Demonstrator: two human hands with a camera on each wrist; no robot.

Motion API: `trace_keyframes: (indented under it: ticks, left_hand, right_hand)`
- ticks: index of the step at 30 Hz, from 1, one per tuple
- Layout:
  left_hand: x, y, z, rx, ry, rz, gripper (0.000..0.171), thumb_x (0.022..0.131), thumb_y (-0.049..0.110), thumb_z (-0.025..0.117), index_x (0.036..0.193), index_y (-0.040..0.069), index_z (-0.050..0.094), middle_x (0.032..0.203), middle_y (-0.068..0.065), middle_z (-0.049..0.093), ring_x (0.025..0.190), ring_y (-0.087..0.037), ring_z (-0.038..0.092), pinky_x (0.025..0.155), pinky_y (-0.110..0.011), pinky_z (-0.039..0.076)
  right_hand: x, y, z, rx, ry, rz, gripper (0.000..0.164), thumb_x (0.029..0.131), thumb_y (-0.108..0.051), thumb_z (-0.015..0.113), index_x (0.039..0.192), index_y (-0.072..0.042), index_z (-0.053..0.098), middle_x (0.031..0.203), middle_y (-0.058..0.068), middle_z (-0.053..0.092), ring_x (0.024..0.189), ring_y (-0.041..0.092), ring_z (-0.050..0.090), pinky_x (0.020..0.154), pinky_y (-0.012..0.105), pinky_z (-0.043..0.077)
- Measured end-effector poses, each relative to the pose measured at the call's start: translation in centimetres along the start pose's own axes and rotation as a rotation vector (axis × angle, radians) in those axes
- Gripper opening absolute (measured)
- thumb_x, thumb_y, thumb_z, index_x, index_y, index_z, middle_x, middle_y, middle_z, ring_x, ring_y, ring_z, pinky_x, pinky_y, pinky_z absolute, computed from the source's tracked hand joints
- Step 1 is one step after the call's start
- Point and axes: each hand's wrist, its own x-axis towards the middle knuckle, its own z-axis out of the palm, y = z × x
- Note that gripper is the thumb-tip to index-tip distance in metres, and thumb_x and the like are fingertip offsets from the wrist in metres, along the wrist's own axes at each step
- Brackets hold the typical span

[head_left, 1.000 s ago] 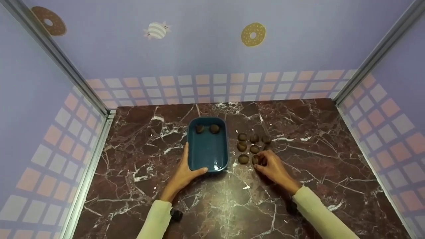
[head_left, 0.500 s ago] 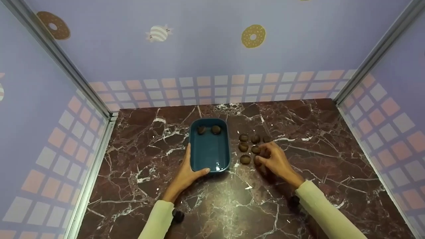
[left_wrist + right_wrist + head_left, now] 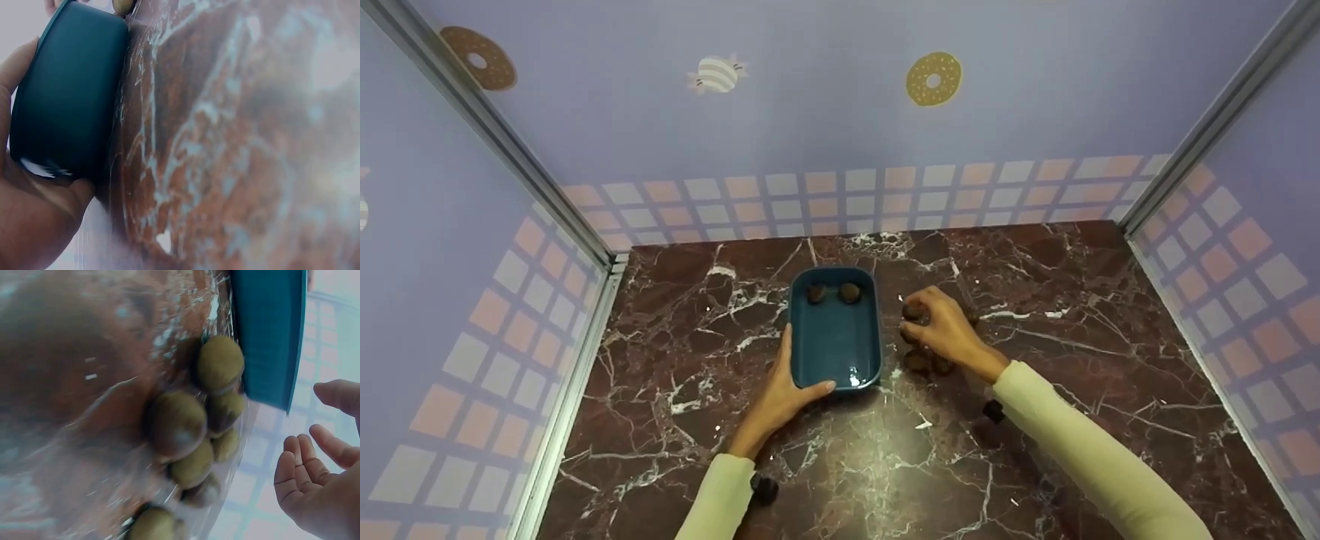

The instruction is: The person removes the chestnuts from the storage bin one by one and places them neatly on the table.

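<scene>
A blue-green rectangular dish stands on the marble-patterned table, with two brown chestnuts at its far end. My left hand holds the dish's near left corner, fingers along the left wall and thumb at the near end. In the left wrist view that thumb and a finger span the dish. My right hand is over a group of loose chestnuts right of the dish, hiding several of them. In the right wrist view its thumb and forefinger are apart, with nothing between them, above the chestnuts.
Lilac walls with a pink and white tile pattern enclose the table at the back and both sides. A metal rail runs along the left edge. A dark wrist camera sits at the left sleeve.
My right hand has moved from the near right chestnuts up and left across the group, toward the dish. The left hand keeps its hold on the dish; the head view has shifted slightly.
</scene>
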Motion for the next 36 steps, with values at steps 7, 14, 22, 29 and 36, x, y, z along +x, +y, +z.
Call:
trace_keyframes:
  ticks: [7,14,22,29,36]
  left_hand:
    - [0.0,0.0,0.3,-0.020,-0.011,0.018,0.126,0.075,0.048,0.088,0.159,0.048,-0.007,0.169,0.001,0.000,0.154,-0.030,0.009,0.119,-0.060,0.017]
    - [0.0,-0.1,0.4,-0.060,-0.026,0.017,0.124,0.079,0.041,0.087,0.159,0.046,-0.006,0.169,0.000,-0.002,0.154,-0.030,0.005,0.119,-0.061,0.014]
    - [-0.1,0.1,0.2,-0.084,-0.020,0.028,0.125,0.078,0.040,0.088,0.159,0.045,-0.006,0.169,0.000,0.001,0.154,-0.029,0.010,0.119,-0.059,0.016]
    - [0.0,-0.3,0.3,-0.045,-0.005,0.014,0.128,0.074,0.047,0.089,0.160,0.045,-0.005,0.169,-0.002,0.002,0.153,-0.030,0.011,0.119,-0.059,0.018]
    - [0.0,0.0,0.1,-0.061,-0.006,0.019,0.127,0.074,0.046,0.089,0.160,0.045,-0.005,0.169,0.000,0.003,0.153,-0.028,0.013,0.119,-0.058,0.018]
  right_hand:
    - [2.4,-1.3,2.1,-0.066,-0.101,-0.031,0.037,0.087,-0.019,0.081,0.118,-0.002,0.068,0.108,0.010,0.061,0.096,0.027,0.063,0.084,0.041,0.054]
    - [4.0,-2.4,3.2,-0.051,-0.138,-0.041,0.035,0.091,-0.024,0.078,0.119,-0.007,0.068,0.111,0.009,0.060,0.101,0.026,0.062,0.088,0.039,0.053]
    - [5.8,-3.0,4.8,0.009,-0.140,-0.020,0.035,0.089,-0.018,0.079,0.119,-0.004,0.067,0.113,0.018,0.061,0.105,0.037,0.064,0.087,0.042,0.055]
    - [7.1,-3.5,5.9,0.026,-0.173,0.043,0.048,0.088,-0.012,0.079,0.129,0.006,0.062,0.121,0.025,0.063,0.108,0.038,0.064,0.089,0.045,0.054]
    - [8.4,-4.1,6.4,-0.013,-0.252,0.105,0.061,0.086,-0.009,0.078,0.139,0.010,0.053,0.128,0.029,0.063,0.107,0.037,0.068,0.086,0.045,0.057]
